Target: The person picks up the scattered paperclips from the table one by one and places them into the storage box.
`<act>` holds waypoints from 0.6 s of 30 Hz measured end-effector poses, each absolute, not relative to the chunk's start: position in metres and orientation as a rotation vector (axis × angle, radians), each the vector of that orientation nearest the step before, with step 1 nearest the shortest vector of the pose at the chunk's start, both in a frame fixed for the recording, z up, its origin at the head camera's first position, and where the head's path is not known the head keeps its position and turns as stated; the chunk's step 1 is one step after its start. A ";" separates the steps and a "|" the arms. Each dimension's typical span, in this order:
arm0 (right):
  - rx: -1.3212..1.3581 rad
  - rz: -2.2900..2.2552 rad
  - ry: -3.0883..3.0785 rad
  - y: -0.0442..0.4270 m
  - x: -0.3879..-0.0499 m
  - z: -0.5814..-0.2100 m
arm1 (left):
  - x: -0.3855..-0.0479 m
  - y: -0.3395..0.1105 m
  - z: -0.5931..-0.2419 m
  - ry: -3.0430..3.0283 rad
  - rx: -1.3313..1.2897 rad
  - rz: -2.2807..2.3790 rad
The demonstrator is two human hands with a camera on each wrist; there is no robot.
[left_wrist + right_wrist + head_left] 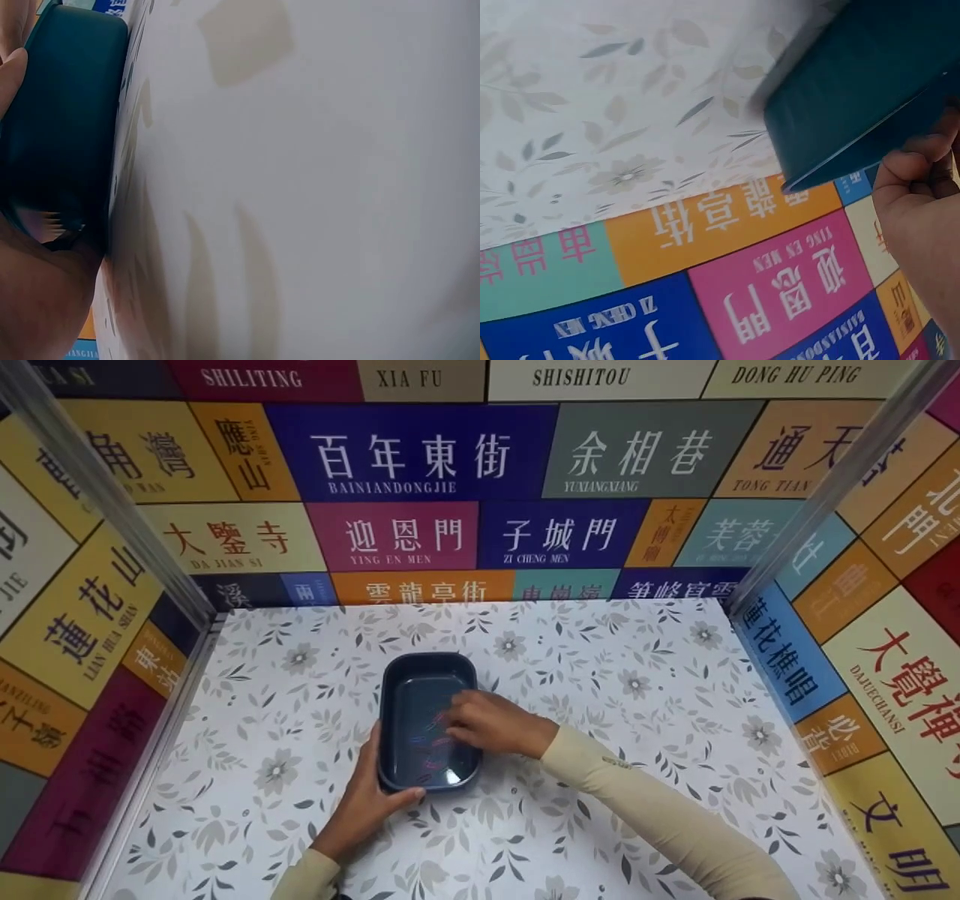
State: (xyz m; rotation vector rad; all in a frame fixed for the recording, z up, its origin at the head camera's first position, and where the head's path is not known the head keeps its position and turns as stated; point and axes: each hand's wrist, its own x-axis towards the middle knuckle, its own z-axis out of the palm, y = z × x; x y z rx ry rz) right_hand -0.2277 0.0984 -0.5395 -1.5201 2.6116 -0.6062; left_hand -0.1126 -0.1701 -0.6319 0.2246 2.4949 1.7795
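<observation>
A dark blue, deep rectangular dish (400, 697) with rounded corners stands on the flowered tabletop. Thin reddish and bluish pieces (435, 744) lie on its bottom, too small to tell their kind. My left hand (367, 795) grips the dish's near left corner, thumb along the front and fingers on the left side. In the left wrist view the palm meets the dish's outer wall (67, 112). Over the right rim, my right hand (495, 724) reaches into the dish with curled fingers. Whether its fingertips pinch anything is hidden, also in the right wrist view, where the hand (922, 195) is partly cut off.
White tabletop (600, 810) with grey flowers and leaves surrounds the dish. Upright panels with coloured name signs (405, 536) close off the back and both sides. Clear corner posts (772, 547) stand where the panels meet.
</observation>
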 end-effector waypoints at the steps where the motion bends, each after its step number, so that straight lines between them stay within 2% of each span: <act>1: -1.515 -0.617 2.631 0.102 -0.226 -0.540 | -0.113 -0.170 -0.632 2.494 0.220 1.778; 18: -1.387 -0.909 2.845 0.142 -0.189 -0.563 | -0.111 -0.166 -0.627 2.504 0.151 1.739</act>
